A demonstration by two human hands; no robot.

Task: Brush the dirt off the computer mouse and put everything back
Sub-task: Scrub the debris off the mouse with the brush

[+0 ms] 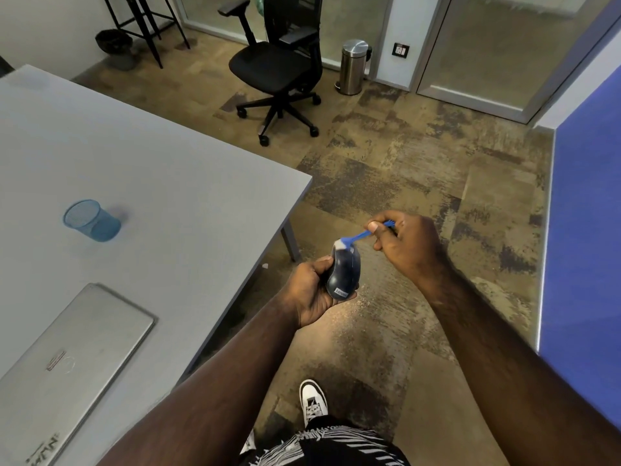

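Note:
My left hand (311,287) grips a dark computer mouse (344,272) with a small white label, held upright over the floor just off the table's corner. A small blue brush (361,235) is pinched in my right hand (408,245), and its white bristles touch the mouse's top end. Pale dust lies on the carpet below the mouse.
A grey table (151,169) fills the left, with a blue mesh cup (92,220) and a closed silver laptop (67,364) on it. A black office chair (279,68) and a steel bin (353,67) stand beyond. A blue partition (584,230) runs along the right.

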